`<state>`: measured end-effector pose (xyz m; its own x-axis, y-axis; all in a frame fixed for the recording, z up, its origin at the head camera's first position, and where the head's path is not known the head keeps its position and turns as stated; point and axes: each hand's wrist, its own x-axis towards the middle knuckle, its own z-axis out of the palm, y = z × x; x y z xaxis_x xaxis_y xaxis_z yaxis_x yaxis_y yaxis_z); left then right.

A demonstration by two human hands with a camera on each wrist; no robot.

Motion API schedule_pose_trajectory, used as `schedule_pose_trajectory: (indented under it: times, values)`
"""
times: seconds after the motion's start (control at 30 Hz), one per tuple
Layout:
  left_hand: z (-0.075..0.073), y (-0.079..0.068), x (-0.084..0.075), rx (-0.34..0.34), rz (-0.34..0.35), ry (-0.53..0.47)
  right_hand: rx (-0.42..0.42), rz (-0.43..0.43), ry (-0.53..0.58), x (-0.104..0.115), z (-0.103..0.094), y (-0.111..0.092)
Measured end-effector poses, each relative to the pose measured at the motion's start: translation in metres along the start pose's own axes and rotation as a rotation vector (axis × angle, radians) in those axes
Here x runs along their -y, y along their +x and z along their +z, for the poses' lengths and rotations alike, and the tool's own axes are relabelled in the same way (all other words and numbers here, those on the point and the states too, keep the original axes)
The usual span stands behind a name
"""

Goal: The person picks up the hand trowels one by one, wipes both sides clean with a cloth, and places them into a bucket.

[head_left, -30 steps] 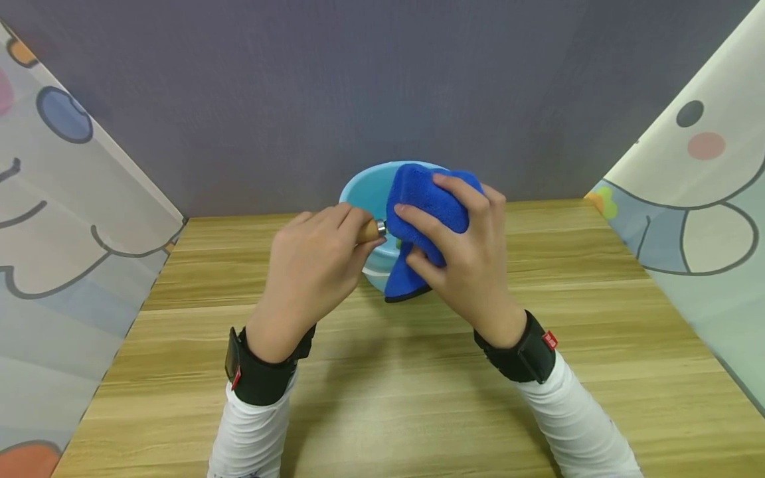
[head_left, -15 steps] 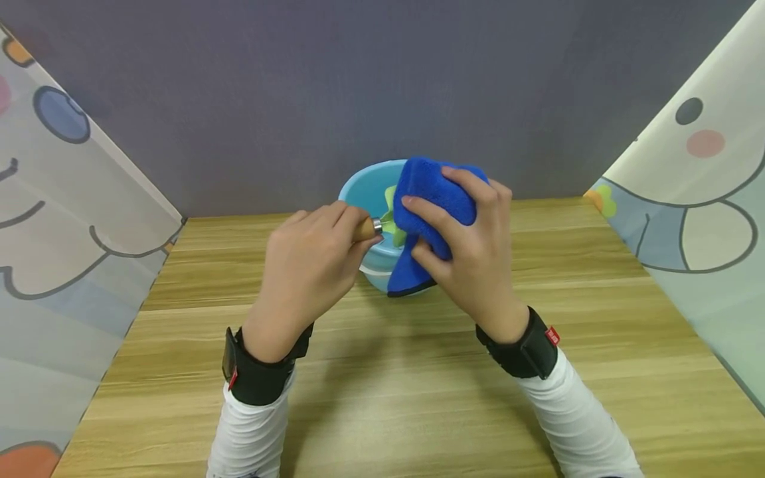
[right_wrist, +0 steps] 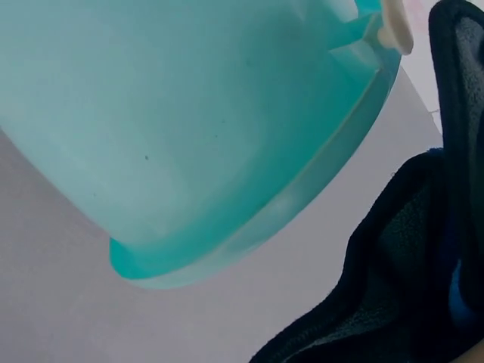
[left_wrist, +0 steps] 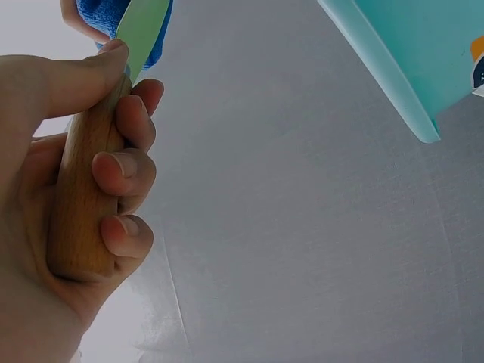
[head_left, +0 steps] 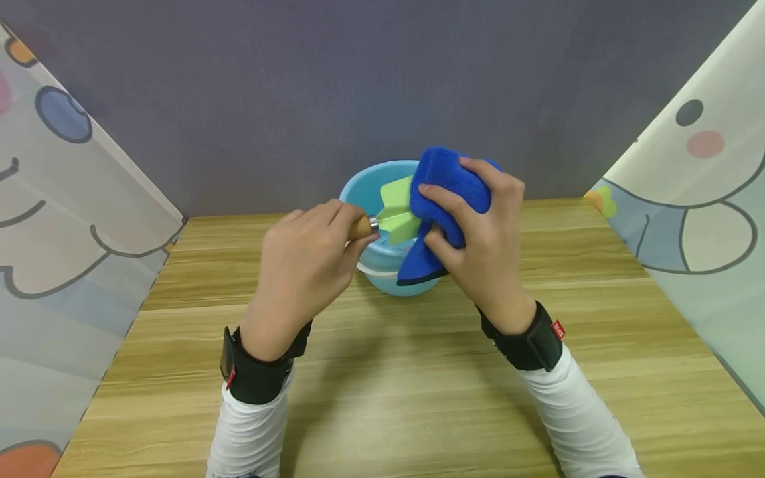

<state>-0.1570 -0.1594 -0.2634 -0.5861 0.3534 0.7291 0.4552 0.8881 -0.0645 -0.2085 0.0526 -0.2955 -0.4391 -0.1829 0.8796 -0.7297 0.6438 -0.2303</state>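
My left hand (head_left: 307, 265) grips the wooden handle of a garden trowel (head_left: 396, 211), its fingers curled round the wood in the left wrist view. The trowel's light green blade (left_wrist: 144, 34) points right, above the mouth of a light blue bucket (head_left: 362, 192). A plush blue cloth (head_left: 454, 192) with a dark hem is gripped in my right hand (head_left: 487, 245). It wraps the far end of the blade, hiding the tip. One corner of the cloth hangs down in front of the bucket. In the right wrist view, dark cloth folds (right_wrist: 393, 295) show beside the bucket.
The bucket stands on a wood-grain table (head_left: 382, 398), near a grey back panel (head_left: 269, 99). Its white handle (head_left: 376, 271) lies along the near side. Cartoon-printed panels (head_left: 717, 199) flank the table left and right.
My right hand and the cloth have slid right and slightly away along the blade, so more of the green blade shows. My left hand has shifted slightly left, still holding the trowel.
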Motion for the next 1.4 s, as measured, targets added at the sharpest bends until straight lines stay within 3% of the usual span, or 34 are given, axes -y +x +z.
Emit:
schedule_pose_trajectory:
  times: [0.93,1.4]
  values:
    - [-0.001,0.000,-0.001,-0.044,-0.012,-0.007,-0.026,0.089,-0.020,-0.017,-0.011,0.006]
    - [-0.001,-0.001,0.000,-0.038,-0.035,-0.017,0.001,0.127,-0.038,-0.024,-0.012,0.007]
